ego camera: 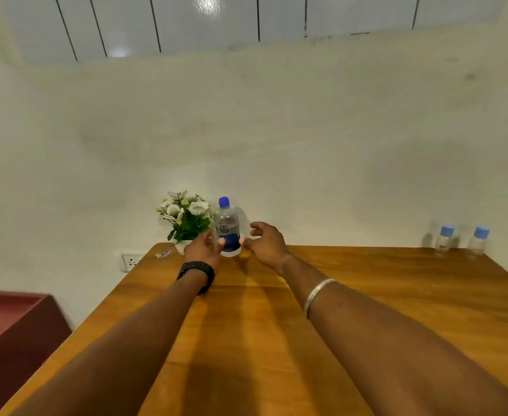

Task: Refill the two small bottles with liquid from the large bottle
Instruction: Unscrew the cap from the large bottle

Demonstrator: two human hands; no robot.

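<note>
Wooden table [336, 310] against a pale wall: the large bottle [228, 228] stands capped at the far edge, left hand [202, 247] and right hand [266, 243] spread on either side, ready to grasp; two small bottles [462, 240] wait capped far right

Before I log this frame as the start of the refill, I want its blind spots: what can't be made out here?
- Large bottle, head view: whether the left hand or right hand touches it; fingers overlap its lower part.
- Two small bottles, head view: fill level and labels, too small and far away.
- Flower pot: mostly hidden behind the left hand.
- Table: near edge cut off by the frame.
</note>
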